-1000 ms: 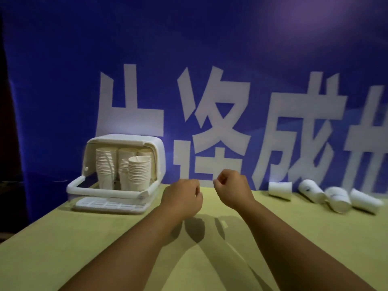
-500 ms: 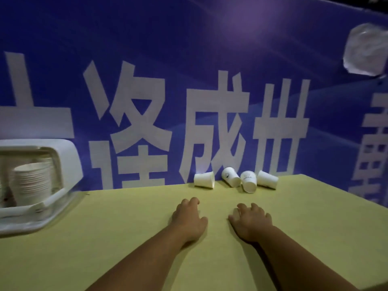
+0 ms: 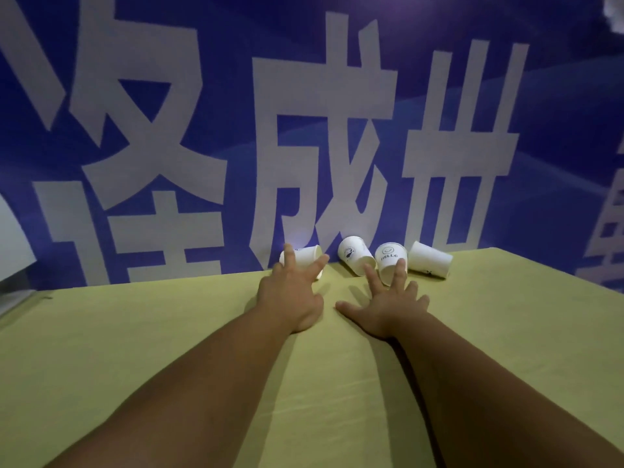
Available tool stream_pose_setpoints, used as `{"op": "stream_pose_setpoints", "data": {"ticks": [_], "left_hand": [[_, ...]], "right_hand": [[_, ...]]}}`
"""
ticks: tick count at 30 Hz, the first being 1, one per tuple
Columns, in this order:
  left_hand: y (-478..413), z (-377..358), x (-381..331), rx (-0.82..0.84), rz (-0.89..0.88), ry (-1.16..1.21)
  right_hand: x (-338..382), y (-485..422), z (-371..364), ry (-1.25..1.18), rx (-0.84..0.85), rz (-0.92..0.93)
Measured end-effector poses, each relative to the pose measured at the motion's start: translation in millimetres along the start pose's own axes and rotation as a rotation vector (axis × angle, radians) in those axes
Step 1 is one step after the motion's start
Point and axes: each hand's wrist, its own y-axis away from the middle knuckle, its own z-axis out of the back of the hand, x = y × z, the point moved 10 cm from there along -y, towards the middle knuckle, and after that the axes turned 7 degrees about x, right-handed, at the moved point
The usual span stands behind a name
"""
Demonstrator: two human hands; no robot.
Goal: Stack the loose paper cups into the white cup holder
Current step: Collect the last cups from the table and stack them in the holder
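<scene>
It looks like an event or exhibition stand, dimly lit: a large blue banner point(image 3: 557, 136) with huge white Chinese characters hangs right behind a table point(image 3: 135, 332) draped in yellow-green cloth.

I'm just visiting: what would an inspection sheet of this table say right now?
Surface: yellow-green cloth-covered table, lightly creased.
Job's things: four white paper cups on their sides along the far edge: leftmost cup, second cup, HELLO-printed cup, rightmost cup; white plastic cup holder, only a corner at the left edge.
Clutter: nothing seen.
Hands: left hand open, fingers spread at the leftmost cup; right hand open, fingertips by the HELLO-printed cup; neither grips.
Cables: nothing seen.
Surroundings: blue banner with large white characters behind the table.
</scene>
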Motion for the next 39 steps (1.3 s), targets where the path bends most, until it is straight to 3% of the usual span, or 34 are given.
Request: {"op": "stream_pose_setpoints", "data": {"ticks": [7, 16, 24, 29, 35, 39], "left_hand": [[-10.8, -6.7, 4.4, 0.042, 0.096, -0.098], [-11.1, -10.9, 17.1, 0.045, 0.144, -0.044], [-31.9, -16.9, 34.3, -0.069, 0.201, 0.209], [-24.4, 1.5, 47.2, -0.175, 0.332, 0.077], [-18.6, 6.7, 55.9, -0.167, 0.266, 0.028], [-3.3, 16.3, 66.8, -0.170, 0.160, 0.082]], "right_hand": [[-1.6, -5.5, 3.6, -0.055, -0.072, -0.015], [-7.8, -25.1, 10.9, -0.090, -0.021, -0.017], [-9.2, -43.6, 10.7, -0.108, -0.087, -0.030], [-8.9, -30.6, 28.8, -0.280, -0.281, 0.011], [-9.5, -0.5, 59.5, -0.388, -0.594, 0.102], [9.5, 7.9, 59.9, -0.388, -0.571, 0.157]]}}
